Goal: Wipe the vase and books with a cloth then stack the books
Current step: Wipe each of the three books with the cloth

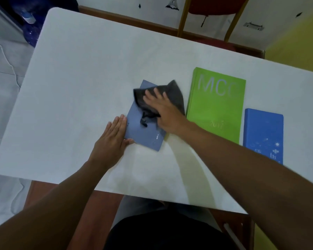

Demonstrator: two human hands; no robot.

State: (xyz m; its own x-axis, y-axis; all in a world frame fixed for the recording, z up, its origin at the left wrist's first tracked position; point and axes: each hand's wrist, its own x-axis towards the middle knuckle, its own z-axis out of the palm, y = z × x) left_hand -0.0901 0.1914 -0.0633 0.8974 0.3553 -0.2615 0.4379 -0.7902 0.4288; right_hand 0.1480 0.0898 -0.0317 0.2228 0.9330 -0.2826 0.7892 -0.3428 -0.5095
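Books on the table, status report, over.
Right hand presses grey cloth on grey-blue book. Left hand steadies its edge. Green book, blue book unstacked. Nothing blocking.

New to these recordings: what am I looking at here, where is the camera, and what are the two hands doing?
There is no machine. One camera worn on a person's head looks down at their bare arms over a white table. The right hand presses a dark grey cloth flat onto a grey-blue book, wiping it. The left hand lies flat at that book's near left edge, steadying it. To the right lie a green book and a blue book, side by side, unstacked. No vase is in view.
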